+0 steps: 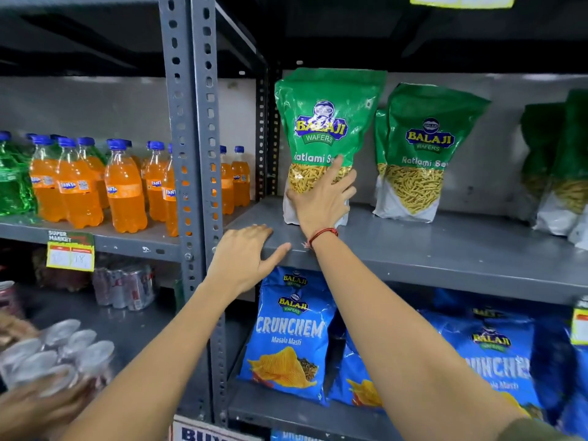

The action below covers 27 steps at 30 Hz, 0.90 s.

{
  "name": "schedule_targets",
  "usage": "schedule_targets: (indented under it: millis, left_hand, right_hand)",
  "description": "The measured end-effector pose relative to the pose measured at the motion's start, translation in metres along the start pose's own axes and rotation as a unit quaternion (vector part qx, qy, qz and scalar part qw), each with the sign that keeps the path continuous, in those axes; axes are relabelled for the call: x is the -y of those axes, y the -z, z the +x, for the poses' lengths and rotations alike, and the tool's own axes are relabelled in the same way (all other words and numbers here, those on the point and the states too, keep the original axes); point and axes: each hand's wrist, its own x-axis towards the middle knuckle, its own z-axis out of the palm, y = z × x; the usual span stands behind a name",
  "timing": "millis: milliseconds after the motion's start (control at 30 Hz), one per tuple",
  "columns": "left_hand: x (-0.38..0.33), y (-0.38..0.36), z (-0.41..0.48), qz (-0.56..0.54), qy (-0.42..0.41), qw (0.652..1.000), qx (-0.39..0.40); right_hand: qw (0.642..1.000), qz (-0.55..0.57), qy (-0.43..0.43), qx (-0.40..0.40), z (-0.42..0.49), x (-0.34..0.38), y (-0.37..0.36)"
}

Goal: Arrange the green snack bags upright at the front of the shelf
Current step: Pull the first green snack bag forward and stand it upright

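We look down along two bare arms at a grey metal shelf (445, 249) stocked with green snack bags. Our right hand (321, 202) presses flat against the lower front of the leftmost green bag (324, 122), fingers spread wide over its clear window and its white base, the index finger pointing up toward the printed name; the palm steadies the bag rather than pinching it. This bag stands upright near the shelf's left end, close to the grey upright post (194, 154), and sits nearer the front edge than the others. Our left hand (248, 253) rests on the front edge of the shelf at its left corner, fingers loosely apart and holding nothing. A second green bag (423, 144) stands just to the right, also upright but set further back, with another bag partly hidden behind its left side. Toward the right end, more green bags (560, 163) stand in a blurred cluster by the back wall (we cannot tell how many, or whether they lean). We judge the task to be at an early stage: one bag looks roughly placed, while the second bag and the right-hand cluster are yet to be brought forward into a row along the front edge. Blue snack bags (289, 332) fill the shelf below, and orange soda bottles (124, 189) fill the neighbouring shelf to the left.
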Motion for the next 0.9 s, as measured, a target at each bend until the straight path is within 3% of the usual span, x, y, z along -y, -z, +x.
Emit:
schedule_targets:
  millis: [367, 900]
  left_hand:
    - [0.000, 0.005, -0.007, -0.028, -0.005, 1.000, -0.005]
    - [-0.007, 0.004, -0.002, -0.033, 0.031, 0.999, -0.026]
  right_hand:
    - [0.997, -0.024, 0.037, -0.060, -0.045, 0.005, 0.037]
    - [0.997, -0.022, 0.051, -0.044, -0.063, 0.006, 0.058]
